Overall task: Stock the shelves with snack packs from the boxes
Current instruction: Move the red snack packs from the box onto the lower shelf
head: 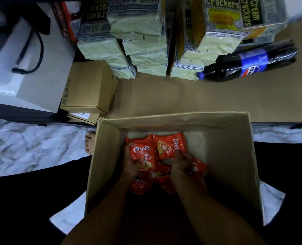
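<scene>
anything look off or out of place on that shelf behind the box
Yes: a Pepsi bottle lies on its side on the brown shelf surface, next to the stacked cream cracker packs, the only drink among snacks. The big cardboard box has a torn far-left rim corner. Both hands, left hand and right hand, grip red snack packs.

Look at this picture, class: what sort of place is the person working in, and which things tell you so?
Probably a small shop or its stockroom. Stacked cream cracker packs and a cola bottle sit on a brown shelf, and both hands reach into an open cardboard box of red snack packs.
</scene>
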### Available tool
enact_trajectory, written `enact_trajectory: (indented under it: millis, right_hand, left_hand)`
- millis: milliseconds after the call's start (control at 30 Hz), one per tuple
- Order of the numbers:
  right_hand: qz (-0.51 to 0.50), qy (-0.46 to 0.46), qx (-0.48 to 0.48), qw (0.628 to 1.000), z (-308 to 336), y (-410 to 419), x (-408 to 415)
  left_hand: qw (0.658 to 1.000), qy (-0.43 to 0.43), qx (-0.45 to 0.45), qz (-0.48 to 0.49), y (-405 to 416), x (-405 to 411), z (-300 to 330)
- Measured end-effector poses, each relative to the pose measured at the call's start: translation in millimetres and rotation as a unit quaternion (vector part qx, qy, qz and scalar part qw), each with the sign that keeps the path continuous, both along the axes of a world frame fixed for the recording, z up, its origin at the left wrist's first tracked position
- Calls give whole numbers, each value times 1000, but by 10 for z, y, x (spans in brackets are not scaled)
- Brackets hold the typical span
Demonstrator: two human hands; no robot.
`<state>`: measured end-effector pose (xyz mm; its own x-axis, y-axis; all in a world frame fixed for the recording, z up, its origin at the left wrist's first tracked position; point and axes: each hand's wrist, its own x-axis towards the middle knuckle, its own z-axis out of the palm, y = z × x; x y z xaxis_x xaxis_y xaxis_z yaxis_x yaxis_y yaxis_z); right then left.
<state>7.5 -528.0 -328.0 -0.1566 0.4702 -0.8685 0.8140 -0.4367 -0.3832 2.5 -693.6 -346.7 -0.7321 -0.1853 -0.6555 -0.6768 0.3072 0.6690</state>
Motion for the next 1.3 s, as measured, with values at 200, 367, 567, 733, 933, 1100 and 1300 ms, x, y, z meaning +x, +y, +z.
enact_trajectory:
  millis: [200,367,567,733,933,1100,1300]
  right_hand:
    - [-20,66,-85,994,-388,65,-195]
    - [-21,54,-70,996,-497,143,-339]
    - [58,75,-41,995,-551,199,-144]
    - [81,129,-3,988,-236,392,-32]
    - [158,223,44,961,170,447,12]
    - [242,282,84,925,561,569,-17]
    - [305,391,90,864,1320,528,-52]
  left_hand:
    - [1000,-3,4,-12,34,-74,-38]
    - [1000,-25,-14,-2,-38,-88,-50]
    - [997,-51,34,-43,-56,-92,15]
    - [997,-17,29,-67,2,-156,66]
    - [997,35,49,-44,125,-119,396]
    - [987,118,101,-30,318,-93,921]
    - [964,229,128,-41,177,-46,1594]
